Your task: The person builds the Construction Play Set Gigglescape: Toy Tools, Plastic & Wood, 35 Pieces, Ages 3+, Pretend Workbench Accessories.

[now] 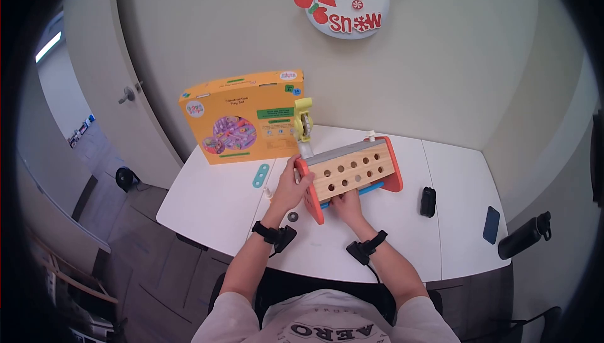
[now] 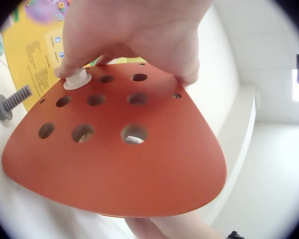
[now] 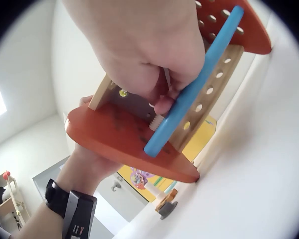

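A toy workbench [image 1: 349, 174] with a holed wooden board and red ends is tilted on the white table. My left hand [image 1: 288, 191] grips its left red end panel [image 2: 109, 169], thumb and fingers spread over the upper edge. A white bolt head [image 2: 77, 79] sits against that panel under the left fingers. My right hand [image 1: 347, 208] reaches in from below, past a blue rod [image 3: 188, 99]. Inside the panel its fingertips pinch the white bolt's threaded end [image 3: 157, 122]. Those fingers partly hide the thread.
Behind stands a yellow play-set box [image 1: 245, 101], beside a yellow-green toy piece [image 1: 303, 123]. Left of the workbench lie a teal strip [image 1: 260, 175], a grey bolt [image 2: 12, 103] and a grey ring [image 1: 292, 216]. Rightward are a black case [image 1: 428, 202], a phone [image 1: 491, 224] and a bottle [image 1: 522, 238].
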{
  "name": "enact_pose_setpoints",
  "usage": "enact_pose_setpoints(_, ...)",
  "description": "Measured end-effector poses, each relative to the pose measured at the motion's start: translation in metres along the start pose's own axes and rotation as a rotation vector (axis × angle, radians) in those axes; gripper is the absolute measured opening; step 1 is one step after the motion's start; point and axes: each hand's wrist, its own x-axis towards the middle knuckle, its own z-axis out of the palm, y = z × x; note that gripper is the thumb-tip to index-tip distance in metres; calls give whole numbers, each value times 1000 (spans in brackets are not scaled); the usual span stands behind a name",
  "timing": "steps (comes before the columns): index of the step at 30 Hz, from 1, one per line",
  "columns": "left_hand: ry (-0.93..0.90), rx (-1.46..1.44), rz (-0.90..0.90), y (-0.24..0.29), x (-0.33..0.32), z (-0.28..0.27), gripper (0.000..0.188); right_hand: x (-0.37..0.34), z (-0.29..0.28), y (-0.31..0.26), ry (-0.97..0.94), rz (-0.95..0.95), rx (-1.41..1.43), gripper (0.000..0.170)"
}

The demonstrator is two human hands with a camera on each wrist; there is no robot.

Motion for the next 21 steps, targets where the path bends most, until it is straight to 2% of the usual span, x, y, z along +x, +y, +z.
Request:
enact_pose_setpoints(3, 9, -12, -65, -4, 3, -1, 76, 12, 0, 6, -114, 18, -99, 28)
enact_pose_setpoints(6, 5, 44, -62, -5, 4, -2, 75, 15, 5, 7, -122, -146, -172, 39)
enact_pose_setpoints(9, -13, 82, -58, 8, -2, -3, 75, 22, 13, 17, -206, -85, -231, 46)
enact_pose_setpoints(12, -27, 103, -40, 15, -7, -1, 75, 25, 16, 36, -215, 140, -44, 49)
enact_pose_setpoints(14, -31, 102, -28, 13, -9, 0, 75, 31, 21, 41, -262, 185, -122, 50)
enact_pose_setpoints(17, -36, 70, -26, 15, -10, 2, 76, 35, 25, 50, -323, 145, -297, 51)
enact_pose_setpoints(21, -40, 56, -38, 29, -16, 3, 76, 32, 23, 64, -326, 71, -332, 53)
